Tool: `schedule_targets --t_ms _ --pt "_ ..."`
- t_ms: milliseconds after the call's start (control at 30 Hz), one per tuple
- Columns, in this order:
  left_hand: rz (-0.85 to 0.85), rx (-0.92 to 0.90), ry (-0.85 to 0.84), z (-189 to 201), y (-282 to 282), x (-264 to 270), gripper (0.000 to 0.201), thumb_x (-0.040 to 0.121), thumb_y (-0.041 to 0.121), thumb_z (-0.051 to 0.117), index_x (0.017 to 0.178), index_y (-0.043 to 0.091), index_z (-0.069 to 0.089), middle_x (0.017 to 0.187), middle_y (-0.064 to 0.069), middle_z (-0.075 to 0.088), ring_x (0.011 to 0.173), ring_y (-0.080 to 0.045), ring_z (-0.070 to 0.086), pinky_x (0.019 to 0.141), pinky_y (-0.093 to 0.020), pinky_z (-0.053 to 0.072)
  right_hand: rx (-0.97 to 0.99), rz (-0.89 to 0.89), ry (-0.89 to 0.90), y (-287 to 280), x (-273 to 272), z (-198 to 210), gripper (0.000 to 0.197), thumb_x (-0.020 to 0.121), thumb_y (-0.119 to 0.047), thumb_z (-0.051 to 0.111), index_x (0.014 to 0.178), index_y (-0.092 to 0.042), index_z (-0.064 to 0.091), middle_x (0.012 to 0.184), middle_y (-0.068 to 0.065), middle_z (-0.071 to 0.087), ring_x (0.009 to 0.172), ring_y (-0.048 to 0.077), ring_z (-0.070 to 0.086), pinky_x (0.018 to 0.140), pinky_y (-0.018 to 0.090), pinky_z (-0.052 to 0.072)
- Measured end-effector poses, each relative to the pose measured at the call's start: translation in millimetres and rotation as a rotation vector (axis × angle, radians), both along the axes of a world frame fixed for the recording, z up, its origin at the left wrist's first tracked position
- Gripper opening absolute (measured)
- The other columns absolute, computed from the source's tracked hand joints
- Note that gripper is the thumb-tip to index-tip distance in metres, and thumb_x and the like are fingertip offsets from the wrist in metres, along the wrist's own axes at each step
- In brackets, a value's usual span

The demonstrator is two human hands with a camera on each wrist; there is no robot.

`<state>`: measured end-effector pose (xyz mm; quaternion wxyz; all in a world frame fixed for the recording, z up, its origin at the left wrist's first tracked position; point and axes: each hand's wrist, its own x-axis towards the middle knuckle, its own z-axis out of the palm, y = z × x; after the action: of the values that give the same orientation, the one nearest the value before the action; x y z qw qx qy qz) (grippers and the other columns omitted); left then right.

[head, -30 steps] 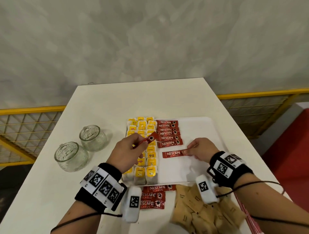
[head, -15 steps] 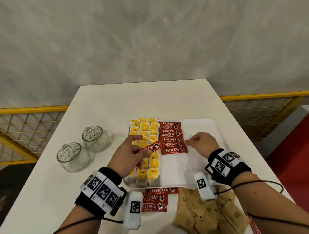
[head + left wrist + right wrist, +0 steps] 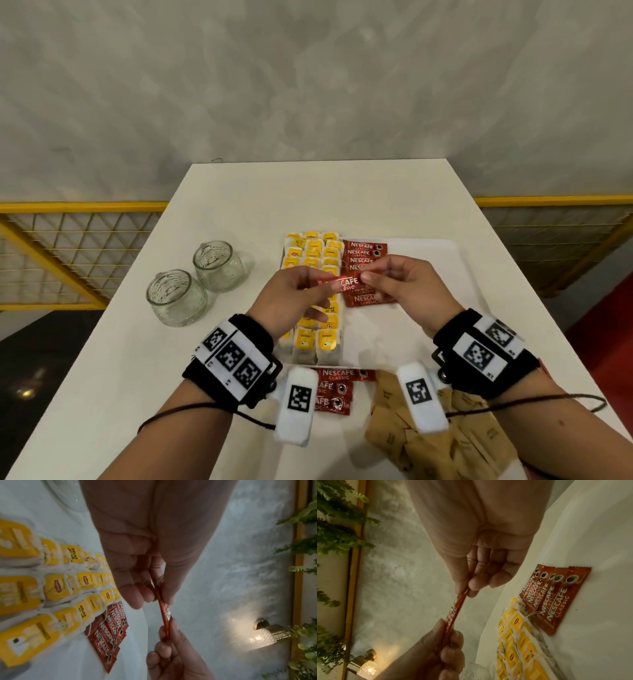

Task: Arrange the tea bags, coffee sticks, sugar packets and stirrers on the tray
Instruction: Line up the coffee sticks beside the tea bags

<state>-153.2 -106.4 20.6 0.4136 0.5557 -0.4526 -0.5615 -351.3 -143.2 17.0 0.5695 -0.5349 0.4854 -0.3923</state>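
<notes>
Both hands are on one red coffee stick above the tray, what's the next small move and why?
Probably let the left hand release, so the right hand lays the red coffee stick below the red stick row on the white tray, where bare space remains.

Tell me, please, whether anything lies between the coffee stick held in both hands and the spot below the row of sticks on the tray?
Nothing visible does. The coffee stick, pinched by the left hand and right hand, hangs above the row of sticks; the tray below the row is bare.

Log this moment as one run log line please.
step: coffee stick handover | left hand: pinches coffee stick | right hand: pinches its other end | stick: above tray, not yet placed
</notes>
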Motion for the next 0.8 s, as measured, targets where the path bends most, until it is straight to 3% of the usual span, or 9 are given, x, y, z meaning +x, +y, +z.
schedule_targets --t_ms 133,267,367,533,667,800 --pt "0.035 0.002 -0.018 -1.2 0.5 -1.6 0.009 0.085 0.009 0.071 0.091 0.002 0.069 0.068 -0.004 0.060 0.057 -0.013 0.058 0.057 -0.026 0.057 0.013 0.020 -0.013 1.4 -8.6 5.4 0.006 0.081 -0.001 0.070 0.084 -0.003 0.067 0.066 0.004 0.068 0.050 0.011 0.061 0.051 0.017 0.048" --pt "-0.008 -0.022 -0.016 2.8 -0.1 -4.7 0.006 0.087 0.003 0.066 0.091 0.006 0.071 0.070 -0.004 0.065 0.061 -0.011 0.061 0.057 -0.023 0.057 0.001 0.082 0.058 -1.0 -25.1 8.2 0.011 0.086 -0.002 0.065 0.096 0.002 0.067 0.069 0.007 0.068 0.056 0.013 0.066 0.058 0.021 0.053" --pt "0.003 -0.069 -0.082 3.4 1.8 -1.9 0.015 0.091 0.004 0.061 0.096 0.011 0.073 0.076 -0.004 0.070 0.062 -0.009 0.058 0.050 -0.023 0.052 -0.013 0.019 0.197 -6.2 -45.0 -2.7 0.004 0.088 -0.005 0.065 0.090 -0.005 0.068 0.072 0.008 0.068 0.058 0.012 0.063 0.059 0.022 0.050" --pt "0.069 -0.080 -0.234 -4.4 4.9 10.1 0.014 0.090 0.011 0.063 0.096 0.019 0.073 0.075 0.003 0.069 0.053 -0.007 0.047 0.043 -0.019 0.037 0.093 0.004 0.603 -9.6 -78.7 -43.3 0.002 0.081 -0.017 0.074 0.080 -0.016 0.074 0.069 -0.004 0.066 0.065 0.010 0.056 0.063 0.021 0.042" --pt "0.001 -0.083 -0.307 -9.6 7.7 9.8 0.011 0.088 0.013 0.067 0.095 0.020 0.072 0.064 0.006 0.066 0.048 -0.002 0.048 0.044 -0.011 0.035 0.073 -0.050 0.674 -13.3 -70.7 -56.5 0.005 0.078 -0.020 0.077 0.078 -0.020 0.073 0.068 -0.006 0.066 0.059 0.009 0.057 0.058 0.018 0.040" --pt "-0.077 -0.068 -0.353 -14.9 8.1 9.1 0.007 0.088 0.019 0.069 0.093 0.021 0.073 0.051 0.006 0.059 0.051 -0.004 0.056 0.049 -0.012 0.040 0.090 -0.111 0.703 -20.7 -59.5 -65.8 0.018 0.070 -0.021 0.083 0.078 -0.018 0.067 0.076 -0.002 0.068 0.068 0.014 0.060 0.067 0.025 0.046"
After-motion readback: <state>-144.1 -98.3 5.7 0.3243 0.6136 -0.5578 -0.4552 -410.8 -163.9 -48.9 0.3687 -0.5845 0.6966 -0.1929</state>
